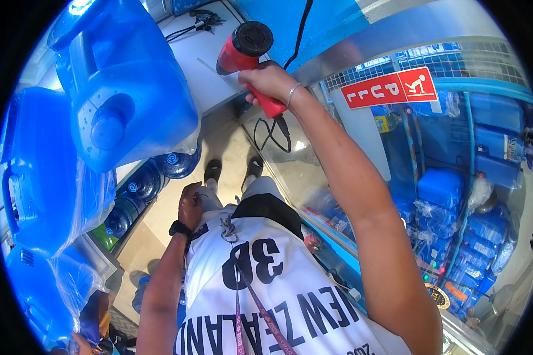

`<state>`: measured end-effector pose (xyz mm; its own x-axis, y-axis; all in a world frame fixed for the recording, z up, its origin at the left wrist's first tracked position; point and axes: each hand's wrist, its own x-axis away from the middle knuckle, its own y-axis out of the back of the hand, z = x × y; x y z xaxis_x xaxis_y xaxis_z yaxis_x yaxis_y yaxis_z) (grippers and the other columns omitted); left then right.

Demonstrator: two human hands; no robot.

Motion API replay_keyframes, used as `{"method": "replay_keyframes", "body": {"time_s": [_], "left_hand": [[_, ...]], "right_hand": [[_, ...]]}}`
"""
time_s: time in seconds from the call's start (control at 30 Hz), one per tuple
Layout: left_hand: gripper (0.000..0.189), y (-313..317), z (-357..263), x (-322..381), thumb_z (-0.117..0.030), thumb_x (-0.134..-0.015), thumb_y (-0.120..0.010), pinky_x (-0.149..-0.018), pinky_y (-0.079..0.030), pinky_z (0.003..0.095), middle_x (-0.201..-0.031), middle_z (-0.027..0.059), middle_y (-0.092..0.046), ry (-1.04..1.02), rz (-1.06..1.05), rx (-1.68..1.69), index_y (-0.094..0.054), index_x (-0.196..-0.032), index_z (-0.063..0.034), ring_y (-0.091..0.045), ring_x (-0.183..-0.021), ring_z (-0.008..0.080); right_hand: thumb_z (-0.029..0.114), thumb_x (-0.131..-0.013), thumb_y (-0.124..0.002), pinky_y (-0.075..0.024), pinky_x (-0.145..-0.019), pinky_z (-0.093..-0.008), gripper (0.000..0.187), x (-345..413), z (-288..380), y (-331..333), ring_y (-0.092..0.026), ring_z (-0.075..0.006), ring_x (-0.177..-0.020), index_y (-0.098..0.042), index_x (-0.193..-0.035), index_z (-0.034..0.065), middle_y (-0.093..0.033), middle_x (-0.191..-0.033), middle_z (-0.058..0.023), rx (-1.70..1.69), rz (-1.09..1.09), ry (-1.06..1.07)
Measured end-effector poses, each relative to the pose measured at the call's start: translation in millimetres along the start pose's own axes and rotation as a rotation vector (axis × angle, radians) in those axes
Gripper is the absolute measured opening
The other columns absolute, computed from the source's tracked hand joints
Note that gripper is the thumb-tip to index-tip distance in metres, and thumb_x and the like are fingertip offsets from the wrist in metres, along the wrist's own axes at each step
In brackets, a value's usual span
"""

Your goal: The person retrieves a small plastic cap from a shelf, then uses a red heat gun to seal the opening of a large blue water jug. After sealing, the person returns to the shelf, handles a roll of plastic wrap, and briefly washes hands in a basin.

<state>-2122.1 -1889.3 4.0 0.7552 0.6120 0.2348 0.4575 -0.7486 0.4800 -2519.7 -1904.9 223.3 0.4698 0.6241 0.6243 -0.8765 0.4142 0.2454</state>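
Note:
My right hand (270, 84) is wrapped around the handle of a red and black heat gun or hair dryer (244, 49), held up at the top centre. Its black cord (284, 128) hangs from the handle's end. My left hand (190, 206), with a black watch at the wrist, is low beside my thigh, fingers curled; whether it holds anything is not visible. Left of the red tool stands a large blue plastic water jug (146, 106) with a capped spout (109, 128). More blue jugs (49, 168), partly wrapped in clear plastic, stand behind and below it.
A white counter (217, 80) holds a bunch of keys (206, 20). Round blue water bottles (144, 179) stand low at the left. On the right, a glass door bears a red pull sign (388, 88), with stacked blue containers (442, 188) beyond. Part of a person's hand (82, 344) shows at lower left.

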Motion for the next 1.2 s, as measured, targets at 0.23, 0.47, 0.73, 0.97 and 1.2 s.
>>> {"method": "replay_keyframes", "body": {"time_s": [0.23,0.47,0.73,0.97,1.2], "left_hand": [[0.048,0,-1,1,0.010,-0.085,-0.058,-0.088,-0.056,0.0379,-0.127,0.0205,-0.065,0.009,0.005,0.021,-0.065,-0.130,-0.0043,-0.067,-0.103,0.0326],[0.049,2,1,3,0.010,-0.085,-0.058,-0.087,-0.055,0.0381,-0.127,0.0204,-0.065,0.038,0.006,0.032,-0.065,-0.131,-0.0041,-0.067,-0.101,0.0315],[0.050,2,5,4,0.010,-0.084,-0.057,-0.089,-0.056,0.0393,-0.125,0.0209,-0.065,-0.006,-0.003,0.003,-0.065,-0.131,-0.0045,-0.068,-0.100,0.0317],[0.049,1,8,4,0.010,-0.085,-0.057,-0.089,-0.056,0.0393,-0.126,0.0216,-0.064,-0.015,-0.004,0.019,-0.064,-0.132,-0.0043,-0.068,-0.099,0.0323],[0.050,-2,14,2,0.009,-0.085,-0.057,-0.089,-0.056,0.0396,-0.126,0.0216,-0.064,0.049,0.045,0.059,-0.063,-0.133,-0.0054,-0.068,-0.099,0.0320]], "right_hand": [[0.026,-0.084,-0.073,-0.0574,-0.054,-0.0298,0.032,12,-9,1,-0.069,-0.0172,-0.064,-0.067,-0.095,-0.0028,-0.067,-0.085,-0.0080,0.026,-0.006,0.002],[0.030,-0.086,-0.073,-0.0600,-0.059,-0.0327,0.038,21,-16,4,-0.071,-0.0191,-0.065,-0.068,-0.102,-0.0047,-0.068,-0.089,-0.0094,0.052,-0.002,-0.014],[0.029,-0.087,-0.072,-0.0599,-0.058,-0.0332,0.036,30,-22,6,-0.070,-0.0193,-0.064,-0.071,-0.100,-0.0044,-0.067,-0.085,-0.0087,0.043,-0.012,-0.021],[0.026,-0.085,-0.072,-0.0595,-0.057,-0.0327,0.035,33,-27,11,-0.069,-0.0192,-0.063,-0.070,-0.100,-0.0055,-0.067,-0.083,-0.0082,-0.003,-0.012,-0.032],[0.024,-0.085,-0.070,-0.0583,-0.055,-0.0320,0.032,40,-28,18,-0.069,-0.0189,-0.062,-0.069,-0.098,-0.0047,-0.065,-0.081,-0.0071,0.012,-0.016,-0.046]]}}
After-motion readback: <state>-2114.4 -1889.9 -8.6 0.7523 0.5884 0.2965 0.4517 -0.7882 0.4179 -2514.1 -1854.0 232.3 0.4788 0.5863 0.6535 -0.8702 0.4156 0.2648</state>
